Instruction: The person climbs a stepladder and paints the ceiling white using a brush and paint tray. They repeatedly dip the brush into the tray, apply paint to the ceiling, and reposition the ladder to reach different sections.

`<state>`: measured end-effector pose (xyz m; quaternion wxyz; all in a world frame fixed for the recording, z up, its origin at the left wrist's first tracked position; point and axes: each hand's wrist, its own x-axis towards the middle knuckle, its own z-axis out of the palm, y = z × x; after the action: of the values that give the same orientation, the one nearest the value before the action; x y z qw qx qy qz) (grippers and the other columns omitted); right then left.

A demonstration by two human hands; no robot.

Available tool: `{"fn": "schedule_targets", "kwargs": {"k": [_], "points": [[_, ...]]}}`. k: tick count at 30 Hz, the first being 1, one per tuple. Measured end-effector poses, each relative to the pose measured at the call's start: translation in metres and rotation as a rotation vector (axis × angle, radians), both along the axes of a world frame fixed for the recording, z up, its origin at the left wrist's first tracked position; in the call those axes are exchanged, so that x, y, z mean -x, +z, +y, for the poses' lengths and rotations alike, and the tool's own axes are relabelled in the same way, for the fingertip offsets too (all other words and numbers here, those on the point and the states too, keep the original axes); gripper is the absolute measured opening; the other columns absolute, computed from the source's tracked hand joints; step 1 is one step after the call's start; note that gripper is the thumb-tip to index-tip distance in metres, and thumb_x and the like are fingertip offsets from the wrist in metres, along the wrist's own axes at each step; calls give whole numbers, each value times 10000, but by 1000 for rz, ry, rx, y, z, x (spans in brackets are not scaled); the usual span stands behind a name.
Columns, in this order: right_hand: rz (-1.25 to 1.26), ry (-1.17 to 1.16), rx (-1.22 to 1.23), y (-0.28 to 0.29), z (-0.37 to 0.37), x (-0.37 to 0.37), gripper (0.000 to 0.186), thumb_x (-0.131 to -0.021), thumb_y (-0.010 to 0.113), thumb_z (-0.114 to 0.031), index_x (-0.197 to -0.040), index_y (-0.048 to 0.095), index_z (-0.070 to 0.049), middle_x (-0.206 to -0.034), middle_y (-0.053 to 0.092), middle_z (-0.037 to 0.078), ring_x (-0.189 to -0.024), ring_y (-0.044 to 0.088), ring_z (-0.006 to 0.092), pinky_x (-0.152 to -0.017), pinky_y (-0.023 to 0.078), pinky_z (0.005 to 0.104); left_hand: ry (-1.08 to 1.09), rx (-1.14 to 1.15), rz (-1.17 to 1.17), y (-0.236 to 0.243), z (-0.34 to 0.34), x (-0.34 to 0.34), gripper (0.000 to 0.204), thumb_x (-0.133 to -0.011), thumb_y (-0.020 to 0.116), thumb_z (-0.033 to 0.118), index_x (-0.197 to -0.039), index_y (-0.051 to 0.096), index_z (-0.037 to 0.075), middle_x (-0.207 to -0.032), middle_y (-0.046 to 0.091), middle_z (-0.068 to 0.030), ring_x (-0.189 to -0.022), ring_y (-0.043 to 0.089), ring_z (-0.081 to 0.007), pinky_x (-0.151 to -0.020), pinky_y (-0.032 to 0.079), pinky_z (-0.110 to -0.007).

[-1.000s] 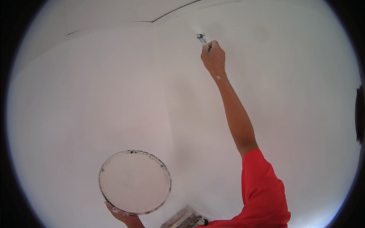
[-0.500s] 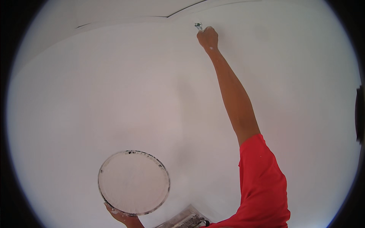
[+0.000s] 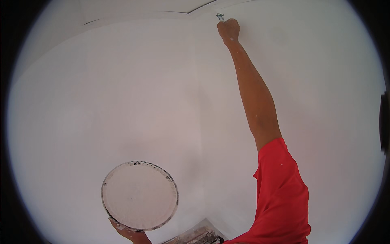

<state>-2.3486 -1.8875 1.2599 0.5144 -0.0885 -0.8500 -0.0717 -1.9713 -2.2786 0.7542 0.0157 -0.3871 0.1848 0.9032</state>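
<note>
As left hand point(image 3: 123, 231) holds it, pale disc point(image 3: 140, 196), dark-flecked rim point(image 3: 135, 163)

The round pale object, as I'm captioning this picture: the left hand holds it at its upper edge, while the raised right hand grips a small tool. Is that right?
Not quite: the head view shows the left hand at the lower edge of the round pale object. The raised right hand does grip a small tool.
</note>
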Motion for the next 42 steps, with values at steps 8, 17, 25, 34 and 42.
{"fn": "schedule_targets", "kwargs": {"k": [8,17,25,34,42], "points": [[-60,30,-53,-81,-5,23,223,-827,634,-162,-807,609,59,-806,674,284,-796,700,424,-721,559,472,6,-15,6,-29,9,34,460,-1031,432,403,-1300,482,33,-1289,561,-126,-1108,588,-285,-895,522,-440],[-251,644,1080,-57,-34,22,205,-842,448,-8,-653,394,-65,-579,405,52,-435,336,139,-405,262,318,20,5,-42,-28,-13,26,489,-1022,414,438,-1286,481,31,-1301,558,-134,-1105,603,-298,-913,531,-461],[-141,856,1375,-38,-61,9,178,-983,361,-46,-805,365,-46,-691,389,41,-530,289,117,-462,270,262,7,0,-9,-21,-35,19,469,-1041,401,408,-1303,481,28,-1274,571,-118,-1089,606,-280,-890,534,-437],[-21,887,1361,-30,-61,54,163,-851,353,51,-714,359,-36,-613,391,63,-475,296,133,-438,243,284,-23,63,3,-20,-28,44,480,-1036,380,417,-1309,472,33,-1328,551,-139,-1120,602,-315,-912,536,-469],[-138,865,1290,-45,-62,51,254,-925,403,-11,-680,364,-65,-577,377,38,-450,306,119,-414,223,280,-20,81,22,-34,-26,46,500,-1032,392,422,-1319,462,18,-1324,543,-151,-1107,608,-308,-907,540,-460]]}}
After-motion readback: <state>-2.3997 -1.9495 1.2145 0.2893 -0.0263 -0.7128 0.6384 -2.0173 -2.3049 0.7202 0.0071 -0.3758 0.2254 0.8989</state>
